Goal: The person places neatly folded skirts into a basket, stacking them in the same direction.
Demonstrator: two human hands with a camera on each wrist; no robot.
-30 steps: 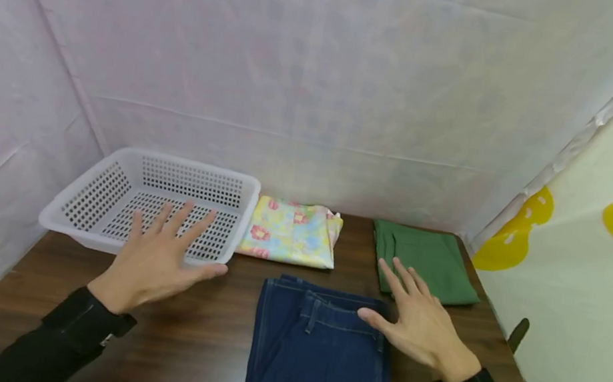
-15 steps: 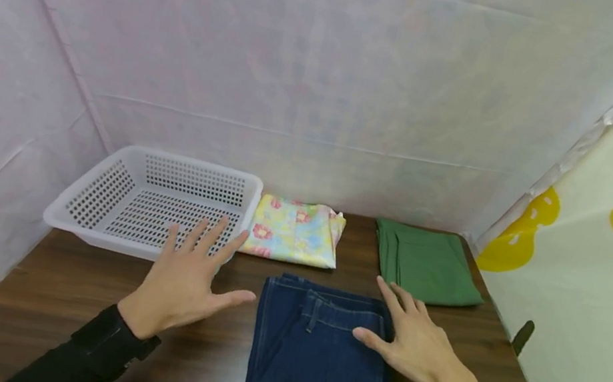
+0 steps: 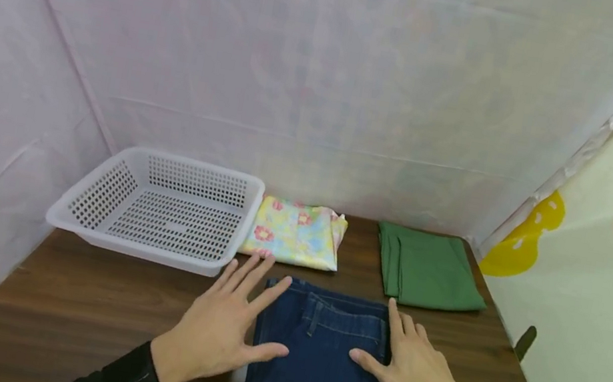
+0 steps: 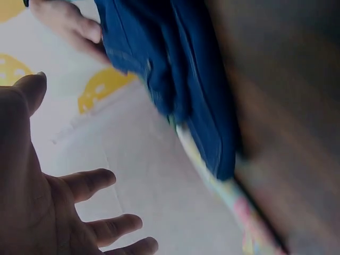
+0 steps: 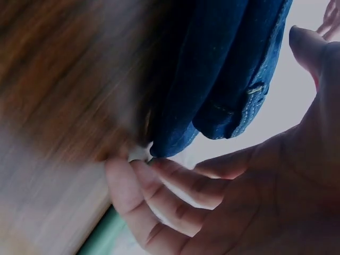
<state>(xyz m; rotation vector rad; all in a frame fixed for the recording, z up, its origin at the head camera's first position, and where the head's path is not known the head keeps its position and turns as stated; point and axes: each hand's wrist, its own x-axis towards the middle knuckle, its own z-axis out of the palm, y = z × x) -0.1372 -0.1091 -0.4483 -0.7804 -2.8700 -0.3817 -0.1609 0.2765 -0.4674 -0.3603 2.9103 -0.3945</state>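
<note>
Folded dark blue jeans (image 3: 321,376) lie at the near middle of the table, waistband toward the back. My left hand (image 3: 220,325) hovers at their left edge with fingers spread; in the left wrist view, a gap shows between that hand (image 4: 48,196) and the jeans (image 4: 196,90). On the other side, my right hand (image 3: 416,371) is at the right edge, its thumb over the denim. In the right wrist view its fingers (image 5: 175,196) extend close to the jeans' corner (image 5: 175,138); whether they touch it I cannot tell. Neither hand grips anything.
A white perforated basket (image 3: 174,257) stands at the back left. Beside it lies a folded floral cloth (image 3: 299,237). Folded green fabric (image 3: 433,270) is at the back right. White sheeting (image 3: 312,84) rises behind the wooden table (image 3: 79,315).
My left hand has moved right and nearer, from over the basket to the jeans' left edge. The right hand has shifted slightly nearer along the right edge. The jeans lie where they were.
</note>
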